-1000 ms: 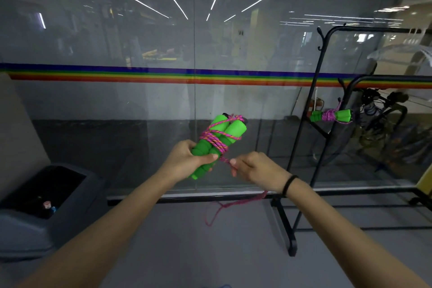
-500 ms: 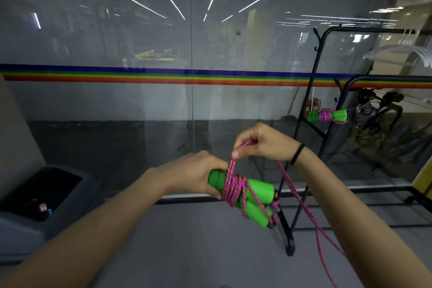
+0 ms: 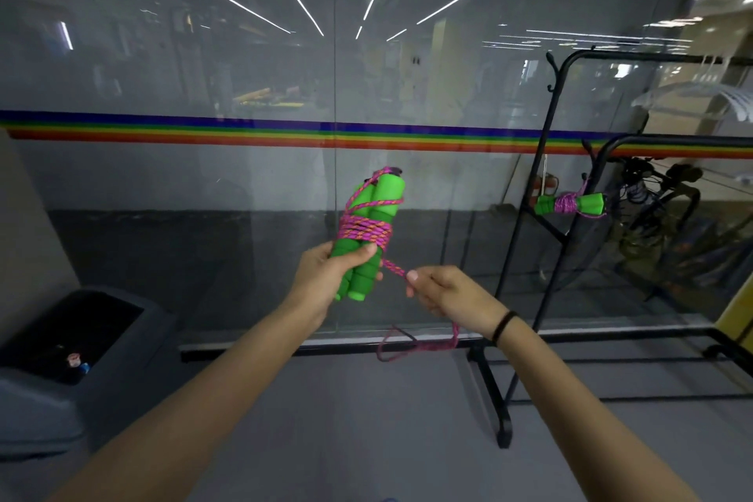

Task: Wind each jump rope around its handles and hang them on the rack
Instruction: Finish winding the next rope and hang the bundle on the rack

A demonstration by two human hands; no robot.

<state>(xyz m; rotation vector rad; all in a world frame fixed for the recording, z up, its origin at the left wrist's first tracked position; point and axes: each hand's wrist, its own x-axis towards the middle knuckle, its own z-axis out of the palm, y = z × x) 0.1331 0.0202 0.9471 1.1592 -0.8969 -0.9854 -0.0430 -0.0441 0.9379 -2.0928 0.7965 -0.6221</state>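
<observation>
- Here, the left hand (image 3: 326, 277) grips the lower ends of two bright green foam handles (image 3: 377, 196). Its fingers and thumb are curled round them, and it holds the pair side by side, nearly upright and tipped a little to the right, in front of the glass wall (image 3: 244, 175).
- The pink-and-orange braided rope (image 3: 364, 231) is wound in a tight band of several turns round the middle of the handles, just above the thumb. One strand climbs diagonally to the dark caps at the top.
- From the band a short, taut length of rope runs down and right to the right hand (image 3: 448, 295), which pinches it between the thumb and curled fingers. A black wristband (image 3: 503, 325) sits on that wrist.
- Below the right hand the unwound tail (image 3: 432, 346) droops in a loose loop.
- On the black rack (image 3: 491, 399) to the right hangs a second jump rope (image 3: 570, 204), its green handles lying level with purple-pink rope bunched round their middle.
- A grey bin (image 3: 49, 399) stands at the lower left.
</observation>
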